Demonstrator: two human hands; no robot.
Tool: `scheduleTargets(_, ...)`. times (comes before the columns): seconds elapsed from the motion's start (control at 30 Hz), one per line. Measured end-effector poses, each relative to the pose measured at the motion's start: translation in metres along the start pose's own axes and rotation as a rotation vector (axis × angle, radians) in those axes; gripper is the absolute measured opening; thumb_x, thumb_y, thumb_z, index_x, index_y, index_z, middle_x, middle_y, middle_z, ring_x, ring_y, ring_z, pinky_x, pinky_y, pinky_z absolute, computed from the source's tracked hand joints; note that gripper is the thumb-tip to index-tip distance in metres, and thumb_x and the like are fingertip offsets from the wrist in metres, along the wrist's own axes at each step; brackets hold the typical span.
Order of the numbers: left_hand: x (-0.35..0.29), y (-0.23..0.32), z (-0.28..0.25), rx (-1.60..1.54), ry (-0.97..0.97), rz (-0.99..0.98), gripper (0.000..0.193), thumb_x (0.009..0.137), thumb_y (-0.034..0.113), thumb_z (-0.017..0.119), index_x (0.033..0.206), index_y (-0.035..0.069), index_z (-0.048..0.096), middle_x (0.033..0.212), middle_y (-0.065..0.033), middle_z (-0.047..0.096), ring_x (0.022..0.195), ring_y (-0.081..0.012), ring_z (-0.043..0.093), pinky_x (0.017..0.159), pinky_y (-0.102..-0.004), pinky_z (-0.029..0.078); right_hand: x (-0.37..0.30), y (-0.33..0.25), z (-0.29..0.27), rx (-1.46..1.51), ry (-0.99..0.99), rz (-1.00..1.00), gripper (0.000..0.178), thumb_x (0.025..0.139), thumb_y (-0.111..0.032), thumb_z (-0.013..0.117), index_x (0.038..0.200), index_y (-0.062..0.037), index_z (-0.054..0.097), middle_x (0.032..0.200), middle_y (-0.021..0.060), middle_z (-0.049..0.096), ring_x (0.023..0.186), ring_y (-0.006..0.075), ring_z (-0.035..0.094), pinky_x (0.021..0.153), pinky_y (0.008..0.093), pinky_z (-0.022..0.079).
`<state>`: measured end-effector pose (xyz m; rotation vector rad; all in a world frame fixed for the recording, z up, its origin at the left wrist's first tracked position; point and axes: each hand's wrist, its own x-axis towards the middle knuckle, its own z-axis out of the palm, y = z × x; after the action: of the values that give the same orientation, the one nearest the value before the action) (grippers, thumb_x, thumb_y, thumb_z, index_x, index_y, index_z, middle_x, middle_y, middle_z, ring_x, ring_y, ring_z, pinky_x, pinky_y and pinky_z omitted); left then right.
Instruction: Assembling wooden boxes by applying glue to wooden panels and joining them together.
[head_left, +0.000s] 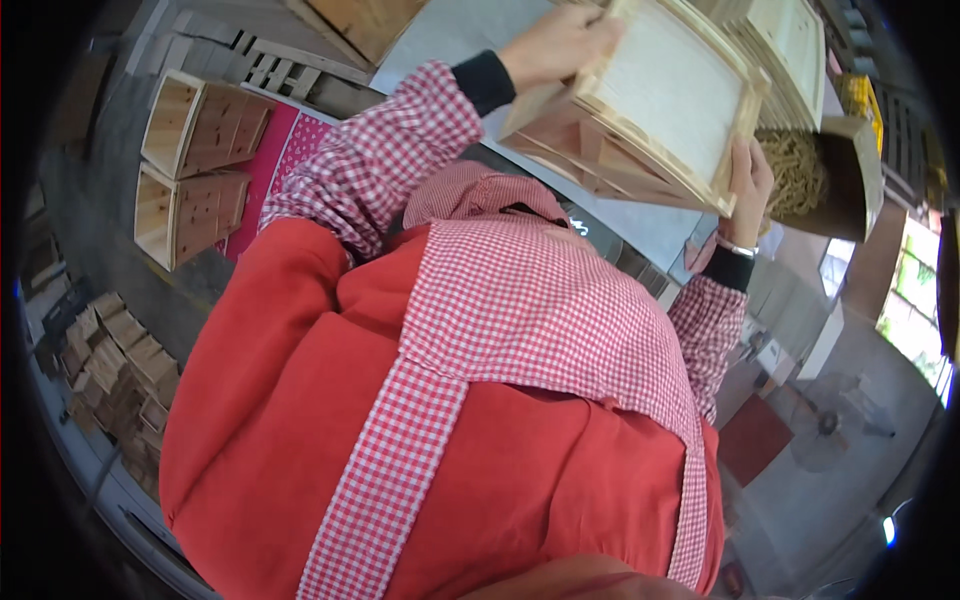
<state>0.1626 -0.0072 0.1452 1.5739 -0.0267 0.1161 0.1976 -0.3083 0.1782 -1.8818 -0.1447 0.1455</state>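
A pale wooden box (610, 150) is tilted above a grey-topped table (440, 50), its framed white face (680, 85) turned upward. My left hand (565, 45) grips the box's upper left edge, with the fingertips partly hidden at the frame. On the opposite side, my right hand (750, 188) is closed around the edge near the lower right corner. The inside of the box does not show. Just beyond it, close to the right hand, a stack of similar wooden pieces (800, 45) leans at the upper right.
A cardboard carton (862, 170) of shredded tan filler (797, 172) stands right of the table, near a yellow crate (858, 98). Two open wooden boxes (222, 125) rest by a pink cloth (268, 165) at left. Many more boxes (120, 365) are piled lower left; a fan (830, 425) stands lower right.
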Motion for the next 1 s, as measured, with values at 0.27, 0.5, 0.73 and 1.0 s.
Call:
scheduleTargets(0.27,-0.026,0.021,0.002,0.034,0.039,0.019,0.04,0.097,0.034,0.048,0.107,-0.003,0.059,0.095,-0.0043,0.064,0.083,-0.0106,0.058,0.073,-0.027,0.047,-0.01,-0.001,0.011,0.09,-0.03,-0.055,0.03,0.098,-0.025,0.053,0.104,0.0032,0.062,0.085,-0.001,0.059,0.076,0.0054,0.05,0.067,0.021,0.04)
scheduleTargets(0.5,-0.03,-0.045,-0.031,-0.379,0.169,-0.328,0.057,0.098,0.05,0.04,0.13,0.006,0.051,0.119,-0.0088,0.06,0.105,-0.0164,0.056,0.088,-0.0329,0.044,0.007,0.052,0.013,0.104,0.059,-0.083,0.034,0.099,-0.026,0.049,0.116,0.0015,0.058,0.101,0.0073,0.064,0.091,0.016,0.058,0.079,0.0299,0.046)
scheduleTargets(0.73,-0.079,-0.183,-0.038,0.058,-0.239,-0.065,0.044,0.095,0.029,0.053,0.132,0.006,0.048,0.124,-0.0092,0.058,0.11,-0.0215,0.056,0.094,-0.0375,0.046,-0.027,0.204,0.078,0.232,-0.019,0.266,0.044,0.091,-0.024,0.056,0.127,0.0,0.048,0.117,0.0132,0.058,0.105,0.0242,0.056,0.09,0.037,0.048)
scheduleTargets(1.0,-0.104,-0.044,-0.071,-0.538,0.045,-0.103,0.047,0.101,0.029,0.04,0.139,0.002,0.039,0.132,-0.0128,0.052,0.115,-0.0245,0.054,0.099,-0.0383,0.045,0.038,0.143,0.14,-0.154,-0.075,-0.294,0.025,0.086,-0.017,0.056,0.102,0.001,0.059,0.092,0.0217,0.064,0.083,0.036,0.059,0.07,0.0401,0.047)
